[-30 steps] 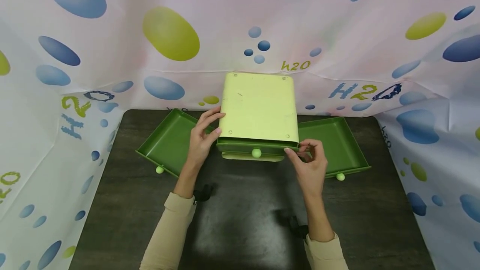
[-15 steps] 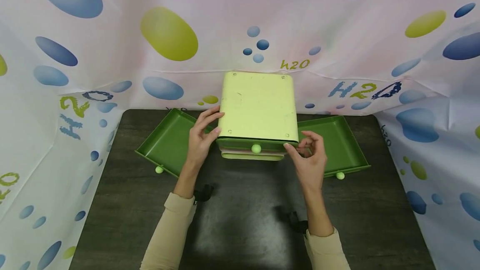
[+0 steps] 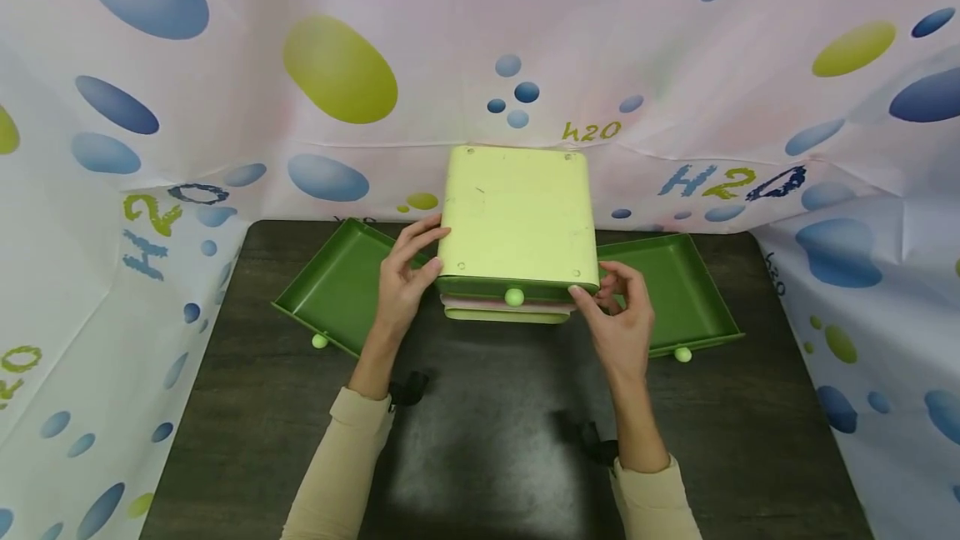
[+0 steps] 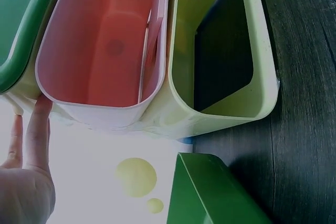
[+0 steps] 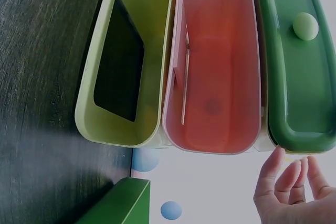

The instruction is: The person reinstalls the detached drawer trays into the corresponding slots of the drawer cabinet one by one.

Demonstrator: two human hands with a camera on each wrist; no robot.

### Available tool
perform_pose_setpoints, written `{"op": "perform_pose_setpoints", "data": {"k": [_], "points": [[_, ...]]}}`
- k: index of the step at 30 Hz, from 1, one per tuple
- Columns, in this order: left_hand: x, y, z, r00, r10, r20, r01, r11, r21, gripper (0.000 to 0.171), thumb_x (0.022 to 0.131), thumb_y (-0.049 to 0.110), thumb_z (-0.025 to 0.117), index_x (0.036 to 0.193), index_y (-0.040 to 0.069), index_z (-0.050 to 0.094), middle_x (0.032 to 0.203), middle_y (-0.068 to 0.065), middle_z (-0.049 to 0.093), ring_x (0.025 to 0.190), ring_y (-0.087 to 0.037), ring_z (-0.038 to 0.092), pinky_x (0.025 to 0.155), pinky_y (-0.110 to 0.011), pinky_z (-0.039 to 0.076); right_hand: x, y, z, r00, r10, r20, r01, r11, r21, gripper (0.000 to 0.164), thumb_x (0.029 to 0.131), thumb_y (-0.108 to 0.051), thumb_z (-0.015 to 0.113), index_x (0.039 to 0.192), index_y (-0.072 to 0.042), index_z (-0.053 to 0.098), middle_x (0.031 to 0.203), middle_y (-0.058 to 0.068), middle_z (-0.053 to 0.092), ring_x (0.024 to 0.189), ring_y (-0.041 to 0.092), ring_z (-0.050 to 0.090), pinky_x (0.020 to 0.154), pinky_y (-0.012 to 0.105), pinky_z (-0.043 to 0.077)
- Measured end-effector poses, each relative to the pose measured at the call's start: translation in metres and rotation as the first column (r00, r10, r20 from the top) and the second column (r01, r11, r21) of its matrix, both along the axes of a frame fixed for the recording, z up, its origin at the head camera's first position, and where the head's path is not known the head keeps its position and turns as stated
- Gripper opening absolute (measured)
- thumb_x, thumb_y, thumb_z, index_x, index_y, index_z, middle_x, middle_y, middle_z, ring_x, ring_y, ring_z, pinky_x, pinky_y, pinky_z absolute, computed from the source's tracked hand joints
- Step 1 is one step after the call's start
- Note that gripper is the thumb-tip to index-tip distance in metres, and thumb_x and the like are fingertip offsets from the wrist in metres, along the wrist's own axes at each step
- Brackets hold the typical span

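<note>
A stacked drawer cabinet with a pale yellow top (image 3: 517,207) stands at the back of the table. Its top drawer (image 5: 296,87), green with a round light-green knob (image 5: 305,26), sits in the top slot. Below it are a pink compartment (image 4: 113,51) and a yellow-green compartment (image 5: 118,124), both without drawers. My left hand (image 3: 401,283) rests against the cabinet's upper left side, fingers extended. At the right front corner, the thumb of my right hand (image 3: 621,315) touches the drawer's front edge, its other fingers loosely bent beside the cabinet.
Two more green drawers lie on the dark table (image 3: 480,440): a left drawer (image 3: 337,286) and a right drawer (image 3: 660,290), each angled outward beside the cabinet with its knob toward me. A patterned curtain (image 3: 675,107) hangs close behind the table and at its sides.
The top drawer has slid back into its slot and its front now sits close to the cabinet's edge. My right hand moved slightly forward with it; the left hand stayed in place.
</note>
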State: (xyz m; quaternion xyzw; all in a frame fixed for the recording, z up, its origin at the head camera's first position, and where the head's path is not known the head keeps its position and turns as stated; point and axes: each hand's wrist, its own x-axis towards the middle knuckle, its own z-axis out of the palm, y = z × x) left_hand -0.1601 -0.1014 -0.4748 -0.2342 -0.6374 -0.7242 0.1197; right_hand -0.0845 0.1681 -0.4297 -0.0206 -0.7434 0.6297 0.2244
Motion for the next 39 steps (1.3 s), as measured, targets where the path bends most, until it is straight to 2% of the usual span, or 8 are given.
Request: {"op": "perform_pose_setpoints", "data": {"k": [7,12,20,25,28,32,35,39], "points": [[0.0,-0.001,0.0,1.0,-0.007,0.009,0.007,1.0,0.015,0.036,0.098,0.007,0.059,0.127,-0.014,0.059,0.146,-0.024,0.042,0.135,-0.035,0.041,0.055,-0.022,0.043,-0.001,-0.001,0.0,1.0,0.007,0.014,-0.008,1.0,0.005,0.045,0.084,0.009,0.074,0.124,0.016,0.054,0.096,0.009,0.052,0.08,0.032,0.05,0.073,0.02,0.049],[0.0,-0.002,0.0,0.999,-0.026,0.03,0.024,0.999,0.037,0.039,0.097,0.007,0.062,0.128,-0.015,0.057,0.147,-0.024,0.041,0.136,-0.03,0.041,0.062,-0.019,0.049,-0.002,-0.002,0.002,0.998,0.017,0.061,-0.018,0.999,0.028,0.046,0.086,0.006,0.073,0.127,0.015,0.053,0.098,0.006,0.05,0.081,0.027,0.05,0.07,0.019,0.048],[0.001,-0.006,-0.002,0.998,-0.016,0.054,0.014,0.999,0.04,0.038,0.095,0.001,0.062,0.129,-0.015,0.057,0.147,-0.024,0.04,0.135,-0.029,0.042,0.068,-0.021,0.054,-0.003,0.003,0.004,0.986,0.103,0.129,-0.115,0.989,0.093,0.046,0.09,0.004,0.069,0.132,0.012,0.051,0.105,0.01,0.051,0.083,0.022,0.051,0.072,0.02,0.046],[0.001,-0.007,-0.002,0.999,-0.007,0.049,0.005,0.999,0.033,0.036,0.093,-0.008,0.058,0.128,-0.016,0.057,0.147,-0.026,0.04,0.135,-0.03,0.041,0.057,-0.02,0.047,-0.004,0.012,0.001,0.976,0.17,0.134,-0.189,0.971,0.148,0.044,0.092,0.006,0.065,0.133,0.012,0.05,0.109,0.017,0.053,0.085,0.016,0.054,0.076,0.019,0.046],[0.002,-0.007,-0.002,0.998,-0.015,0.053,0.013,0.999,0.034,0.037,0.092,-0.012,0.056,0.129,-0.016,0.056,0.147,-0.026,0.04,0.135,-0.03,0.041,0.052,-0.021,0.042,-0.004,0.021,0.0,0.971,0.209,0.113,-0.227,0.956,0.184,0.042,0.092,0.007,0.063,0.132,0.012,0.052,0.111,0.023,0.054,0.087,0.013,0.055,0.078,0.02,0.046],[0.001,-0.007,0.0,0.998,-0.025,0.066,0.023,1.0,0.018,0.037,0.092,-0.012,0.056,0.129,-0.016,0.056,0.148,-0.025,0.04,0.135,-0.03,0.042,0.057,-0.019,0.046,-0.004,0.042,-0.002,0.966,0.239,0.098,-0.256,0.936,0.243,0.037,0.093,0.007,0.061,0.13,0.012,0.054,0.114,0.03,0.056,0.09,0.012,0.056,0.081,0.02,0.046],[0.0,-0.005,0.002,0.996,-0.033,0.082,0.034,0.999,-0.012,0.038,0.092,-0.01,0.057,0.13,-0.014,0.057,0.149,-0.022,0.04,0.135,-0.028,0.042,0.066,-0.02,0.052,-0.003,0.062,-0.003,0.967,0.221,0.127,-0.25,0.922,0.296,0.034,0.095,0.004,0.061,0.128,0.01,0.057,0.115,0.028,0.057,0.091,0.01,0.056,0.082,0.018,0.045],[-0.002,-0.003,0.005,0.993,-0.055,0.1,0.058,0.998,-0.03,0.041,0.093,-0.008,0.057,0.133,-0.013,0.054,0.15,-0.02,0.037,0.136,-0.026,0.041,0.072,-0.021,0.053,-0.003,0.09,-0.005,0.968,0.17,0.185,-0.227,0.905,0.359,0.033,0.096,-0.001,0.063,0.127,0.007,0.059,0.116,0.022,0.059,0.091,0.007,0.055,0.082,0.016,0.044]]}}
